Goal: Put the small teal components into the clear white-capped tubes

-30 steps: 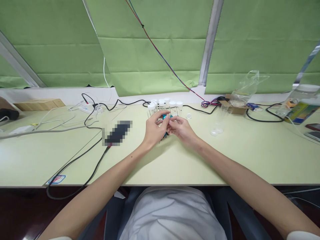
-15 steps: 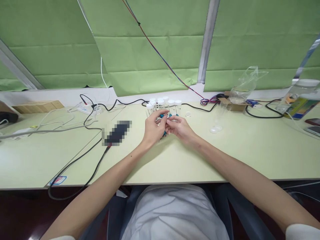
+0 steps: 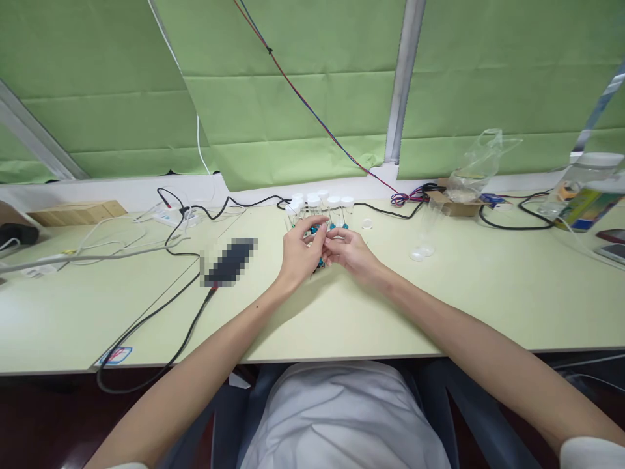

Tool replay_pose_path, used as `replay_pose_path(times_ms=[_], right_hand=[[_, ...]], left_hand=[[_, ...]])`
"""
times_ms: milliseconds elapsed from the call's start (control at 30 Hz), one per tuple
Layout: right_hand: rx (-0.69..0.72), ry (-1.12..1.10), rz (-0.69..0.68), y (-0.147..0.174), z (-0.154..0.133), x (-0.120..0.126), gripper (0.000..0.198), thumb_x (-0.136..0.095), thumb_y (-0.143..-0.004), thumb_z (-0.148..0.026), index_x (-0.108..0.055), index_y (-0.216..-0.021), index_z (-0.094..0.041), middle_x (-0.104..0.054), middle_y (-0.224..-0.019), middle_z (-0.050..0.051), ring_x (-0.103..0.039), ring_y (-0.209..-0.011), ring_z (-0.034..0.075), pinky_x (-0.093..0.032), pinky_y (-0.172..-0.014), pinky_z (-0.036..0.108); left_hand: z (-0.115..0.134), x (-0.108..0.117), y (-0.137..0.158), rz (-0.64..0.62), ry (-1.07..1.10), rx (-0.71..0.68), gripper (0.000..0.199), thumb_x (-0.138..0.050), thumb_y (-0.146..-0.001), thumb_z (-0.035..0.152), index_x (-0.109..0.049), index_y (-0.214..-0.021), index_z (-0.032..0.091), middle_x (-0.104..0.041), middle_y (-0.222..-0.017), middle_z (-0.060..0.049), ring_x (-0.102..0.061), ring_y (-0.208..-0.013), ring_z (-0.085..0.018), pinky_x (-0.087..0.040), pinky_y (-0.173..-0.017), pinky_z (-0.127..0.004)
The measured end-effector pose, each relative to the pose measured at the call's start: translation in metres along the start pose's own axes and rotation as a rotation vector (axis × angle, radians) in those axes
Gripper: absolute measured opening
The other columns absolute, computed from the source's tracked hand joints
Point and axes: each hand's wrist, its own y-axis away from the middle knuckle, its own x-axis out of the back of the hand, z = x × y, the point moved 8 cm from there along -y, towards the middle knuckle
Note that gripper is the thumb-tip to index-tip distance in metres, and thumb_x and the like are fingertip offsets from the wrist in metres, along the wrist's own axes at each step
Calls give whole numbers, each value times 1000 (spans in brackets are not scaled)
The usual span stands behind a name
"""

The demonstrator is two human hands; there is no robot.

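Green blinds (image 3: 293, 104) hang behind a pale table (image 3: 415, 319), where small blue parts (image 3: 320, 263) show just below the left hand (image 3: 301, 253) and right hand (image 3: 355, 253), whose thumbs and fingertips meet in a pinch, though I cannot tell what, if anything, is gripped there. The parts should be light and hard-bodied, with thin legs likely to bend, so the body seems the safer hold. They look bright blue with dark, wiry ends, partly hidden, near clear, white-capped vials (image 3: 334, 203) standing just beyond the hands.
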Motion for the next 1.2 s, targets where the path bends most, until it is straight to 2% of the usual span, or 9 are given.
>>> replay_pose_path(times_ms=[167,433,733,1200], right_hand=[[-12,-19,16,-1,1,2,48,-92,-55,-46,-57,-74,-18,-68,-64,1,-61,-57,13,-46,-55,26],[-18,-95,65,-2,1,8,40,-90,-63,-37,-60,-80,-16,-66,-68,1,-61,-59,11,-47,-57,26],[12,2,54,-2,0,4,42,-89,-60,-39,-57,-74,-18,-65,-59,0,-60,-55,13,-45,-53,26],[7,-30,92,-3,1,9,44,-91,-57,-43,-60,-76,-17,-67,-66,1,-61,-56,12,-46,-54,25]], left_hand=[[0,-2,0,-17,-13,-11,20,-58,-90,23,-73,-101,21,-71,-109,-7,-67,-100,-19,-59,-81,-29],[2,-4,0,-37,-29,-29,25,-53,-89,15,-76,-97,21,-72,-103,-7,-67,-93,-16,-58,-77,-25],[-2,-4,1,-20,13,20,21,-61,-90,29,-75,-100,19,-71,-105,-8,-68,-90,-17,-57,-74,-26],[-4,-6,-1,-49,-17,16,23,-56,-91,21,-74,-104,20,-73,-113,-8,-68,-101,-18,-57,-78,-27]])
